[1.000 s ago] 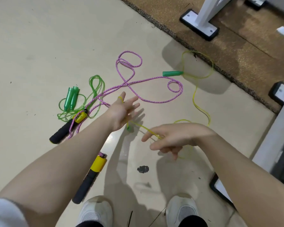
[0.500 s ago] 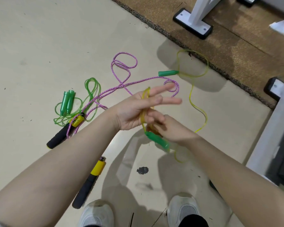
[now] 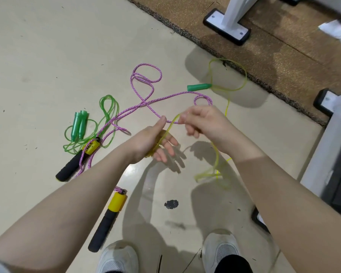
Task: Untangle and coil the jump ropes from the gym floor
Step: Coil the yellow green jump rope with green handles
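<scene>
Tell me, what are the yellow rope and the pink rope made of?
The yellow rope looks like smooth, see-through plastic tubing: it is glossy and light passes through it. The pink rope looks like woven cord, perhaps nylon or cotton: it is matte with a speckled braided pattern. Its handles seem to be black foam with yellow plastic caps.

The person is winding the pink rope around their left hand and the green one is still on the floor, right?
Not quite: the head view shows the yellow rope being wound around the left hand. The pink rope lies on the floor, like the green one.
</scene>
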The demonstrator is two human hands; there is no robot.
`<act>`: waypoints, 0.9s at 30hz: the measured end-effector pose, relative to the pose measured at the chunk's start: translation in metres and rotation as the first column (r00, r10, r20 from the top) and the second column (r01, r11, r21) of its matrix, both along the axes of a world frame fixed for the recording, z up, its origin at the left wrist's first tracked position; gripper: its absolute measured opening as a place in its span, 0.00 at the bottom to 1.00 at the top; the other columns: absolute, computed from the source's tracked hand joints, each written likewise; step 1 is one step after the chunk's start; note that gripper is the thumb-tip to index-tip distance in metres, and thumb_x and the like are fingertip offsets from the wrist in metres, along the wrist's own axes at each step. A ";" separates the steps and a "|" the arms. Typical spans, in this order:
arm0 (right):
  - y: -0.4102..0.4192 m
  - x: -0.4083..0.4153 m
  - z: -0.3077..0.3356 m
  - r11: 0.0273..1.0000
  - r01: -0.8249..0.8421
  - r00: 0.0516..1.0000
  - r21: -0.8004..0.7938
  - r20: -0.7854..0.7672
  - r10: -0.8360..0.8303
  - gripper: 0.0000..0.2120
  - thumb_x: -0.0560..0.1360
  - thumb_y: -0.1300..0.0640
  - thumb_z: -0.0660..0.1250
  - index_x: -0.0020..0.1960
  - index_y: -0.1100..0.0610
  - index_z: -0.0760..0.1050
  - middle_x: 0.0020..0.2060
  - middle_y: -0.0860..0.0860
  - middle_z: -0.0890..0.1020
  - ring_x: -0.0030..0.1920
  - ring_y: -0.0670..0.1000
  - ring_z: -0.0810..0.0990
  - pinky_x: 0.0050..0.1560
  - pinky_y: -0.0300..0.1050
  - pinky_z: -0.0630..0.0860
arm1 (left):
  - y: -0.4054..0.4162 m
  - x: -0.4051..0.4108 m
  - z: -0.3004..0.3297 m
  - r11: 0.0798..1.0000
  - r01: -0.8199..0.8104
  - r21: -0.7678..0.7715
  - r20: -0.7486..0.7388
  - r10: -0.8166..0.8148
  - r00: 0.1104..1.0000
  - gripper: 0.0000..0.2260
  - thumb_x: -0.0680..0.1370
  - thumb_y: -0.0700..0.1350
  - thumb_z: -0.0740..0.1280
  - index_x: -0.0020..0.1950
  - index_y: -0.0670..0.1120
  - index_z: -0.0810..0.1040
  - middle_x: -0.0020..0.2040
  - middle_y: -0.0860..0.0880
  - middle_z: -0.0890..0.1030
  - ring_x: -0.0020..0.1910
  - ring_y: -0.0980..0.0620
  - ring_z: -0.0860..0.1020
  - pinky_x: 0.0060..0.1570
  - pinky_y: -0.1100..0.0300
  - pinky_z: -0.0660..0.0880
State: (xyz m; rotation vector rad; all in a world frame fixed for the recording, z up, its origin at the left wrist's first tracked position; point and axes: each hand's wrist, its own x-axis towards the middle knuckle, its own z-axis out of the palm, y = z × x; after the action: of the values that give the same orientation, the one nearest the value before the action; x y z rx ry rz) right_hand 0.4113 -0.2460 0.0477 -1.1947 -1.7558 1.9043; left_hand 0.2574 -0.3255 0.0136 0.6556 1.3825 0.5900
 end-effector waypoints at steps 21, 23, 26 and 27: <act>-0.023 -0.004 0.013 0.808 -0.546 0.812 -0.222 0.099 0.575 0.13 0.79 0.56 0.59 0.48 0.64 0.78 0.19 0.44 0.66 0.21 0.44 0.62 0.26 0.35 0.65 | 0.007 0.005 -0.015 0.761 -0.603 0.240 -0.084 0.635 0.768 0.17 0.82 0.49 0.55 0.46 0.38 0.75 0.33 0.45 0.78 0.25 0.57 0.78 0.28 0.67 0.74; -0.010 -0.005 0.019 0.926 -0.334 0.941 -0.176 -0.017 0.337 0.13 0.80 0.57 0.58 0.41 0.60 0.77 0.18 0.43 0.63 0.20 0.42 0.60 0.25 0.34 0.64 | 0.005 0.006 -0.009 0.898 -0.418 0.135 -0.196 0.438 0.877 0.29 0.82 0.58 0.49 0.41 0.37 0.77 0.28 0.45 0.77 0.21 0.54 0.74 0.21 0.67 0.68; 0.009 -0.002 0.015 0.992 0.068 0.996 -0.109 -0.053 -0.074 0.16 0.80 0.56 0.59 0.35 0.57 0.73 0.18 0.43 0.63 0.19 0.41 0.61 0.28 0.35 0.66 | 0.004 0.012 -0.004 0.995 -0.095 -0.040 0.009 0.096 0.995 0.42 0.76 0.68 0.37 0.34 0.37 0.77 0.23 0.45 0.73 0.16 0.52 0.65 0.18 0.66 0.56; 0.013 0.001 0.010 0.984 0.155 0.986 -0.088 -0.047 -0.160 0.16 0.80 0.55 0.59 0.35 0.57 0.72 0.18 0.43 0.63 0.19 0.42 0.61 0.29 0.35 0.68 | 0.005 0.013 -0.004 0.998 -0.026 -0.055 0.127 0.033 0.991 0.44 0.74 0.70 0.36 0.33 0.37 0.77 0.22 0.45 0.72 0.15 0.53 0.62 0.20 0.65 0.52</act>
State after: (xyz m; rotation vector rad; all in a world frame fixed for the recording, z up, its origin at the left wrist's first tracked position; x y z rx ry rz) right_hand 0.4118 -0.2326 0.0581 -1.2589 -1.5197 1.9149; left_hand 0.2703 -0.3209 0.0100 0.5461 1.2850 0.6062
